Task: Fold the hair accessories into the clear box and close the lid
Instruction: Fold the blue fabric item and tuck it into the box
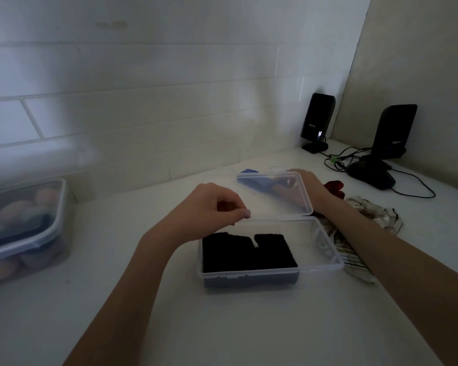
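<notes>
Black folded accessory (249, 253) in clear box (325, 249), below loosely curled, empty left hand (212, 204). Right hand (306, 184) behind open lid (275, 191), grip unclear. Striped scrunchie (376, 215), red piece (333, 187) beside right forearm, unpacked.

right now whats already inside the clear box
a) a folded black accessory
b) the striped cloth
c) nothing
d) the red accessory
a: a folded black accessory fills the left part of the clear box, while the red accessory and the striped cloth lie outside it on the counter to the right.
</notes>
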`<action>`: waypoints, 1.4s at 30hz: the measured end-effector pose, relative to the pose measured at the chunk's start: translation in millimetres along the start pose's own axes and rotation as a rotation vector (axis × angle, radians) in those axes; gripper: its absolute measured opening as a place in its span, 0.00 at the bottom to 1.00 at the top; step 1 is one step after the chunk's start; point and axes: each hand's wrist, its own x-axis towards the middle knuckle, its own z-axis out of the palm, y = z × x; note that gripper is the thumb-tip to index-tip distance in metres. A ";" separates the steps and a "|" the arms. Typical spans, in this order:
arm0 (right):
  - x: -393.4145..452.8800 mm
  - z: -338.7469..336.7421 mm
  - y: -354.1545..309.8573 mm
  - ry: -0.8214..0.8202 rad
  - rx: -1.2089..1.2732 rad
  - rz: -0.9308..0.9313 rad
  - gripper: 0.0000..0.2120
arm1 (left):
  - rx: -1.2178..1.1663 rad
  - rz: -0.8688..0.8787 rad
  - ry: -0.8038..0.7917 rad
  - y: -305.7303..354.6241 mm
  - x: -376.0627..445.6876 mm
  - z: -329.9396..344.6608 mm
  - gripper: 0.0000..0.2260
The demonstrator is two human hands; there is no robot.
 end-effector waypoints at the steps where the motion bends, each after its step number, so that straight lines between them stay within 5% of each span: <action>1: -0.3 -3.5 1.2 0.055 -0.012 -0.035 0.07 | 0.002 0.003 0.003 0.1 -0.1 0.1 0.05; 6: 1.2 -30.7 4.2 0.390 0.106 -0.046 0.07 | -0.007 0.010 0.029 -2.1 1.4 0.9 0.05; 14: -31.3 -66.0 -43.9 0.529 0.294 -0.259 0.11 | -0.096 0.130 0.248 6.7 5.8 1.7 0.04; 22: -61.9 -56.6 -93.1 0.648 0.319 -0.501 0.04 | -0.014 0.141 0.246 32.9 30.3 18.4 0.35; 28: -63.2 -52.7 -94.7 0.933 0.118 -0.562 0.11 | -0.038 0.141 0.173 29.5 38.4 28.6 0.39; 32: -60.5 -44.8 -96.7 0.792 0.301 -0.508 0.05 | -0.135 0.156 0.159 28.5 36.4 27.1 0.33; 37: -55.7 -38.6 -100.6 0.588 0.483 -0.413 0.06 | -0.377 0.133 0.162 29.8 36.3 22.9 0.08; 42: -61.8 -43.9 -94.0 0.106 0.580 -0.189 0.05 | -0.535 0.025 0.156 26.3 33.2 20.1 0.11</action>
